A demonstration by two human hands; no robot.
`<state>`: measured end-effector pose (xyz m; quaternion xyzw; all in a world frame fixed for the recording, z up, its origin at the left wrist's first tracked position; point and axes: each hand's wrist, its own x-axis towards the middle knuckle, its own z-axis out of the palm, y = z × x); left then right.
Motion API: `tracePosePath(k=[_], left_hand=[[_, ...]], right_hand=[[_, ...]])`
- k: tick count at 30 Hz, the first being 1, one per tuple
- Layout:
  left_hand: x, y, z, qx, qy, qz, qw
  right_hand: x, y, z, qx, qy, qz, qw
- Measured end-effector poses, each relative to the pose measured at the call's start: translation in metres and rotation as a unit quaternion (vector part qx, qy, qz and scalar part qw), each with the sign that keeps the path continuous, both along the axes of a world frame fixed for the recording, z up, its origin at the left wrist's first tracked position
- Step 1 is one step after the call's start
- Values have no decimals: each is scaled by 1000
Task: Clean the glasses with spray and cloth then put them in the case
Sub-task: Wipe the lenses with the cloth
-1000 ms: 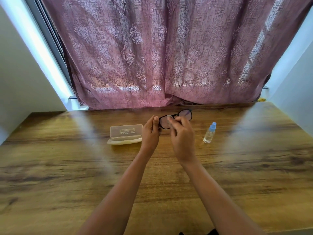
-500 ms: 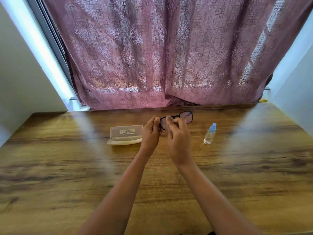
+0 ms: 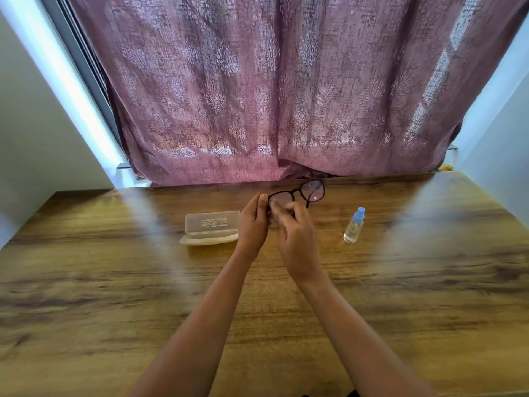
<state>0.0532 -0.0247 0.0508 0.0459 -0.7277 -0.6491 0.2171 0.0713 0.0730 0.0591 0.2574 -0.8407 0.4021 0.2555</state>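
While our left hand [image 3: 253, 222] pinches the black-framed glasses [image 3: 313, 191] above the table [image 3: 400, 310], between open case [image 3: 210, 227] and spray bottle [image 3: 354, 226], and our right hand [image 3: 297, 239] pinches one lens, pressing too hard could twist the frame or smear it.

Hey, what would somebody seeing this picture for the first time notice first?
Most likely the mauve patterned curtain filling the back, lit from behind. Next, at the centre above the wooden table, the left hand and right hand hold black-framed glasses, the right pinching at one lens. An open translucent glasses case lies to their left, a blue-capped spray bottle stands to their right.
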Motion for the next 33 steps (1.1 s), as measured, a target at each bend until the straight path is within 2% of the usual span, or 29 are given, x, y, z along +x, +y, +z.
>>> tracePosePath(k=[4, 10, 15, 21, 26, 30, 33], left_hand=[[2, -1, -3, 3, -1, -11, 1000], [2, 0, -2, -22, 5, -5, 1000], [2, -1, -2, -13, 5, -5, 1000], [4, -3, -5, -21, 6, -11, 1000], [3, -3, -3, -20, 9, 0, 1000], [1, -3, -4, -37, 16, 4, 999], [0, -3, -2, -15, 17, -6, 1000]], right_hand=[[-16, 13, 5, -39, -10, -56, 998], [1, -4, 1, 12, 6, 0, 1000], [-16, 12, 6, -16, -4, -53, 998], [-4, -3, 0, 28, 11, -2, 1000], [-20, 10, 5, -12, -8, -54, 998], [-3, -9, 3, 16, 11, -5, 1000], [-7, -3, 4, 20, 19, -11, 1000]])
